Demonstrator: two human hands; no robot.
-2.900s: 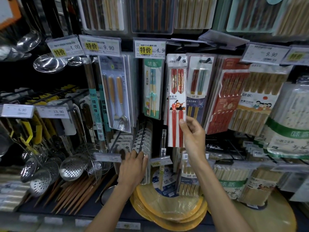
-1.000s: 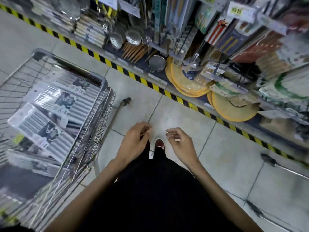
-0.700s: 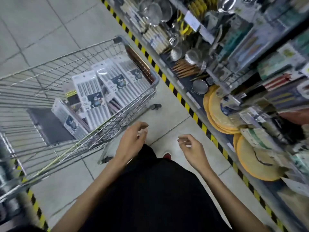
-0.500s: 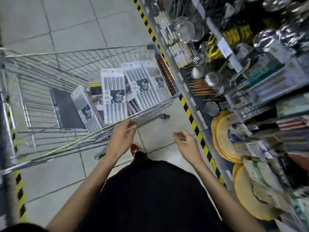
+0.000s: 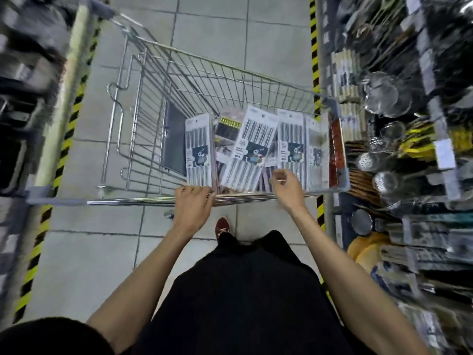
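Left hand (image 5: 194, 202): fingers curled over the near rim of the shopping cart (image 5: 133, 200). Right hand (image 5: 286, 187): fingers loosely curled just above that rim; any pinch cannot be told. Chopstick packs (image 5: 252, 149) stand in the basket's right half, left half open; utensil shelving (image 5: 409, 149) lies just beside the cart's right edge.

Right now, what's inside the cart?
Inside the cart, several white chopstick packs lean at the near end, with a darker yellow-striped pack among them and a grey panel to their left. The packs cover whatever lies beneath them.
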